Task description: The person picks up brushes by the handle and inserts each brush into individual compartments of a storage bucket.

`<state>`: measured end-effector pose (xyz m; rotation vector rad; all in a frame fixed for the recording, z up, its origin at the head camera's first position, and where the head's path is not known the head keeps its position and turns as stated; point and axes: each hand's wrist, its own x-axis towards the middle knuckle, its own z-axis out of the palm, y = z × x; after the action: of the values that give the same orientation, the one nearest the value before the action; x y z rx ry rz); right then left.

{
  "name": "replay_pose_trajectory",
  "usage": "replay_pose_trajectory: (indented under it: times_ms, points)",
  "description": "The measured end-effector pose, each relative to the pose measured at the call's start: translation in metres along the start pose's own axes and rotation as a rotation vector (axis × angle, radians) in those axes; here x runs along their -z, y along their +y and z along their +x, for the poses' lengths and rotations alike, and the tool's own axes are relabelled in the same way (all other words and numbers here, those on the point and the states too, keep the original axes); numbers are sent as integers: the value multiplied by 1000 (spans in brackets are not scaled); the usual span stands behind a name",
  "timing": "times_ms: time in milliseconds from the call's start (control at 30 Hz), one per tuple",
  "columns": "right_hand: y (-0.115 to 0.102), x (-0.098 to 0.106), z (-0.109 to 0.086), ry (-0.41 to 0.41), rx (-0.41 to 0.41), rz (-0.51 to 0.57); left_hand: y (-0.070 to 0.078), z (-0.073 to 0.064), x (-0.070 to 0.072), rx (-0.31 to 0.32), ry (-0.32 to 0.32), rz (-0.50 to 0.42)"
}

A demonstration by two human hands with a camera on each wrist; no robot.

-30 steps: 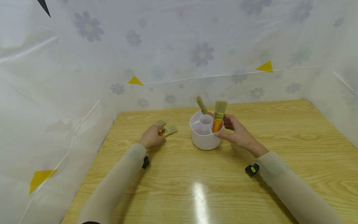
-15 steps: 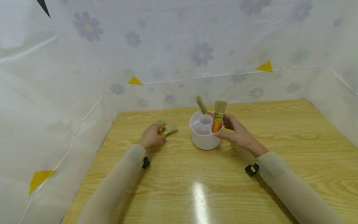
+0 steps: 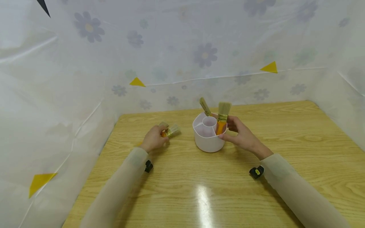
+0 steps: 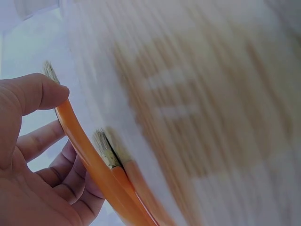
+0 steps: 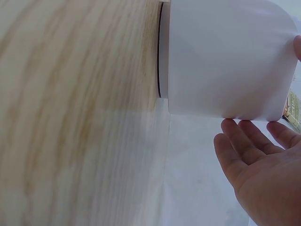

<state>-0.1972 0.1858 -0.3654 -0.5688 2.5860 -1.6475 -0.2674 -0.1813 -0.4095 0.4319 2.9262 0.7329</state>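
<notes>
My left hand [image 3: 154,139] pinches the orange handle of a flat paintbrush [image 4: 77,132] between thumb and forefinger. Its pale bristles [image 3: 174,130] point right in the head view, towards the holder. A second orange-handled paintbrush [image 4: 107,153] lies on the table just behind; the hand mostly hides it in the head view. At mid-table stands a round white divided holder [image 3: 209,144], a round cup at its centre. Thumb and fingers of my right hand [image 3: 242,136] grip its right side. Two paintbrushes stand in it bristles up: one wide brush [image 3: 224,109] at the right, one leaning brush [image 3: 205,106] behind.
The wood-grain table [image 3: 176,183] reaches back to a flower-printed plastic sheet [image 3: 182,60] marked with yellow triangles. More sheeting closes off the left and right sides.
The left hand has shifted slightly to the left, and an orange handle end now shows beside its wrist. The right hand and the holder have stayed in place.
</notes>
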Motion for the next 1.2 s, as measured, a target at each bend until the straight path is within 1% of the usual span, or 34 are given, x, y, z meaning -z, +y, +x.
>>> replay_pose_trajectory:
  times_ms: [167,467,767,1033,1133,1200]
  points:
    - [1,0,0,-7,2,6,1,-2,0,-16,8,1]
    - [1,0,1,-8,-4,-4,3,-5,0,-8,14,0]
    - [1,0,1,-7,-12,1,5,-6,-3,-14,21,-33]
    - [-1,0,0,-7,-25,-7,10,-8,-2,-39,37,-35]
    - [1,0,0,-5,-22,-1,14,-9,-2,-52,53,-37]
    - [7,0,2,-1,-21,8,17,-10,-1,-62,64,-32]
